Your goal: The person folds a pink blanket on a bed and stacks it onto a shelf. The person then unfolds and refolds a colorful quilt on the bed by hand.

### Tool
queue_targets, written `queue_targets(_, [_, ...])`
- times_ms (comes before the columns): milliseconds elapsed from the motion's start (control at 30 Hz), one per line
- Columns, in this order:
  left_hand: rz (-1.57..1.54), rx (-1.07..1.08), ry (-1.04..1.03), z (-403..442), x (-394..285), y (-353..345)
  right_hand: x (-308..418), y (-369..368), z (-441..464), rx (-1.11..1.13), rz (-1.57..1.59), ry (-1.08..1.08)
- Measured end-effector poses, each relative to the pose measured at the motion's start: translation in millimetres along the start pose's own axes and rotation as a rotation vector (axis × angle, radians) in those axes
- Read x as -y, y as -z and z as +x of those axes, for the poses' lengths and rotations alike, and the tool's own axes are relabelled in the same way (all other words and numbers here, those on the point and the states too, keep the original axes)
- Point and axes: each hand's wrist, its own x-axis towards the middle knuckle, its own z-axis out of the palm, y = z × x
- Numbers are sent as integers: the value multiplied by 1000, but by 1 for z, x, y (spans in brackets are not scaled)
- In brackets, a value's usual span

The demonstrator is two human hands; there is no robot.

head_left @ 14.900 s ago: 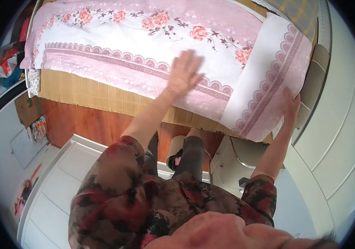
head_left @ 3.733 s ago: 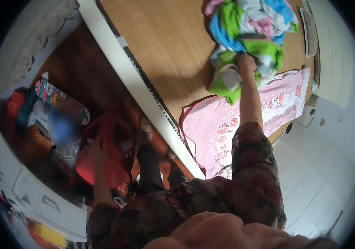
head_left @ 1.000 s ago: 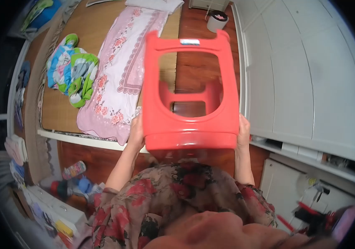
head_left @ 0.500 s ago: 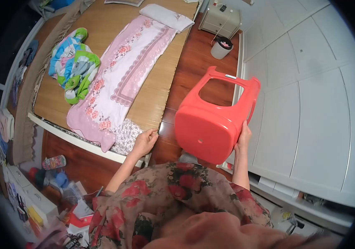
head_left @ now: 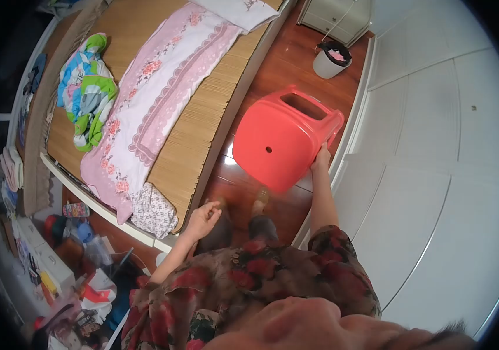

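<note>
My right hand (head_left: 320,157) grips a red plastic stool (head_left: 273,140) by its right side. The stool is tilted, with its smooth seat and small round hole facing me and its legs pointing away, above the floor. Part of my right fingers is hidden behind it. My left hand (head_left: 203,220) hangs near the corner of the bed, fingers curled in toward the thumb, with nothing visible in them. Beside it on the bed lies a small flowered cloth (head_left: 153,210), at the foot of a long pink and white floral sheet (head_left: 156,105).
A crumpled green and blue cloth (head_left: 89,93) lies on the bed mat (head_left: 197,116). Ahead on the wooden floor (head_left: 278,64) stand a lined bin (head_left: 328,63) and a bedside cabinet (head_left: 337,17). White wardrobe doors (head_left: 419,116) line the right. Clutter (head_left: 95,286) fills the lower left.
My view has moved forward along the bed. The stool has swung left and its seat turned more toward me, still in my right hand. My left hand has come away from the bed's edge.
</note>
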Motion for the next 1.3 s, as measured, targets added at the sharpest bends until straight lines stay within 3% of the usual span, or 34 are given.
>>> queue_targets(100, [105,29,64,22,5,-7,-12,-8,52,35,26,-86])
queue_targets(300, [-145,74,272,103,66,-27,-17,-8,116,76,-122,-212])
queue_targets(367, [75,69,163,135,59,-31,-17,1,134,71,-148,-229])
queue_targets(533, [25,133,255,177,52,-20,-12,23,183,45,-23,-202])
queue_targets(733, [89,34,186,199,42,22,5,33,193,-65,101,-68])
queue_targets(767, [63,48,227,201,42,29,6,39,195,-95,44,12])
queue_targets(833, [20,53,257,207,28,42,-11,86,222,-166,-533,357])
queue_targets(900, [136,65,294,214,2,59,-1,56,187,-427,-1440,648])
queue_targets(967, [126,14,211,212,6,66,7,-3,131,-232,-1343,679])
queue_targets(1033, [120,-47,125,212,-4,77,-9,-34,102,-176,-1462,722])
queue_targets(1100, [169,-97,52,208,-23,90,-26,-54,86,170,-1283,721])
queue_targets(1133, [159,-126,41,207,-30,99,-30,-75,64,177,-1363,755])
queue_targets(1200, [80,-78,227,205,-38,121,-36,-103,36,204,-1430,826])
queue_targets(1300, [114,-338,87,193,15,138,-31,-137,33,412,-1606,836])
